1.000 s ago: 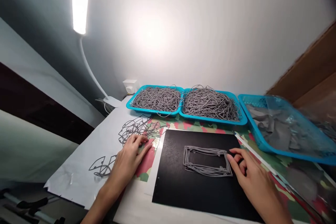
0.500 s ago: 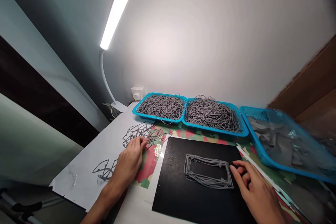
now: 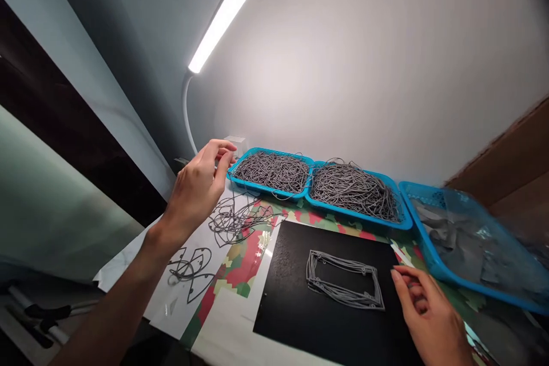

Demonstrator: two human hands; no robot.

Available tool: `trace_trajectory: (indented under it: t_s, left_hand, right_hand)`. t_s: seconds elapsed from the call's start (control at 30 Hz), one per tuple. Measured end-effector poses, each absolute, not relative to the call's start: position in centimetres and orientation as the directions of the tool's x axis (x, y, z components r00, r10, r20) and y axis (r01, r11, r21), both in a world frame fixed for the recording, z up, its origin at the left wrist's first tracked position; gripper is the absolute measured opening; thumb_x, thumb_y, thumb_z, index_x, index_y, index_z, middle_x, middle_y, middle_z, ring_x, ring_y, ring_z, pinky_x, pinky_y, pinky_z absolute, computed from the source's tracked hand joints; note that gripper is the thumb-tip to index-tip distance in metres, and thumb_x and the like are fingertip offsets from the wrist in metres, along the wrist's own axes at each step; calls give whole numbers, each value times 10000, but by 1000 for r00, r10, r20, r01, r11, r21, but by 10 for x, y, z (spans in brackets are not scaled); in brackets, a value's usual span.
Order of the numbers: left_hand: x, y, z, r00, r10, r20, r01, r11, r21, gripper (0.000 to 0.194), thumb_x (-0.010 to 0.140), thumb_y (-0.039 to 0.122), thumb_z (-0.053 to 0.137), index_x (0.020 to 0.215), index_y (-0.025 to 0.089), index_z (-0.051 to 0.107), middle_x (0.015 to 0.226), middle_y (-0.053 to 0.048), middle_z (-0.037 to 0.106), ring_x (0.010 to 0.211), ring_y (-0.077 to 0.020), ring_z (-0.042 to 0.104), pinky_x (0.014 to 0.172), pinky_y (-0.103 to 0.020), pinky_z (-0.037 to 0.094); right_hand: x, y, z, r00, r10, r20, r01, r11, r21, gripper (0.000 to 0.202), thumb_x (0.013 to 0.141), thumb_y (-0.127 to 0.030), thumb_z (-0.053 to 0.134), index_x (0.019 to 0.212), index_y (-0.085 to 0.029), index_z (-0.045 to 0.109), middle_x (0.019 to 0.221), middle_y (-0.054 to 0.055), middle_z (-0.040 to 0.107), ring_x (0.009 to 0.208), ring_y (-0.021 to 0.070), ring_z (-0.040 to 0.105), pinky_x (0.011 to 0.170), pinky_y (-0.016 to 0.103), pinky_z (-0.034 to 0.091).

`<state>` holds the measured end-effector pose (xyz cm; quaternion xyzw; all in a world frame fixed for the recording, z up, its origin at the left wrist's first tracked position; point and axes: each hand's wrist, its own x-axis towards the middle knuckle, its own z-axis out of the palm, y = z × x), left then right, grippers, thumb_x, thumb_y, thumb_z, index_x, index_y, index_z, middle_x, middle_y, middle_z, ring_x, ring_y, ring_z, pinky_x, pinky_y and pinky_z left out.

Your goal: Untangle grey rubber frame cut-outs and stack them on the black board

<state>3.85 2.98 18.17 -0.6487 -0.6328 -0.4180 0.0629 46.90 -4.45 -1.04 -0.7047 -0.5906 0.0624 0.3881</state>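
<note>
At three o'clock from the grey loops (image 3: pixel 343 294), the right hand (image 3: pixel 433 311) has fingers pressed together, while at ten o'clock the left hand (image 3: pixel 195 189) may pinch a strand, I cannot tell.

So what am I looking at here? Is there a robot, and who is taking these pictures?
No robot: these are a person's bare hands, seen by one camera worn on the head, looking forward and down. The left hand is raised by the left blue basket and seems to pinch a thin strand. The right hand rests beside a stack of thin grey frames on a black board. Loose dark loops lie on the table further left. A lamp shines above.
</note>
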Motion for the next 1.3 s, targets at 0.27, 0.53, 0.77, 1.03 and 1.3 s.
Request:
trace_trajectory:
  t_s: [0.27, 0.53, 0.77, 1.03, 1.3]
  left_hand:
    - [58, 22, 189, -75, 769, 635, 642, -450, 621, 130, 1116, 233, 559, 1180, 207, 669, 944, -36, 708, 833, -164, 731, 649, -281, 580]
    - [77, -26, 171, 454, 845, 284, 439, -489, 753, 255, 1150, 239, 595, 1358, 319, 719, 991, 26, 795, 899, -125, 777, 833, -226, 634]
    - [100, -55, 168, 811, 550, 197, 175, -550, 816, 420, 1039, 21, 652, 1370, 272, 711, 1084, -24, 836, 927, -144, 800, 798, -205, 613]
    - [94, -66, 143, 751, 605, 265, 259, -638, 725, 451, 974, -21, 581, 1297, 278, 677, 950, 9, 785, 805, -135, 739, 752, -227, 567]
    - [98, -63, 48, 746, 615, 254, 350, -688, 636, 272, 1055, 42, 509, 1141, 226, 689, 1015, -68, 774, 1058, -229, 749, 885, -326, 605]
  right_hand:
    - [456, -48, 3, 289, 823, 489, 767, 107, -633, 618, 1010, -807, 564, 980, -228, 777, 852, 69, 775, 610, 201, 677, 571, 319, 568]
    - [382, -102, 4, 70, 992, 106, 315, 79, -946, 460, 1061, -652, 646, 1230, -252, 801, 924, 60, 774, 634, 169, 713, 591, 268, 613]
    - [316, -134, 15, -490, 812, -318, -451, -548, -704, 1013, 913, -1015, 423, 1423, -192, 722, 1107, 155, 768, 798, 248, 797, 588, 348, 666]
    - [330, -139, 37, 178, 951, -252, -236, -207, -950, 438, 922, -589, 866, 1135, -209, 818, 1064, 120, 846, 797, 212, 797, 654, 280, 651]
    - [370, -151, 10, 392, 920, -5, 280, -125, -952, 440, 956, -553, 814, 1218, -201, 782, 976, 90, 844, 610, 140, 686, 580, 240, 591]
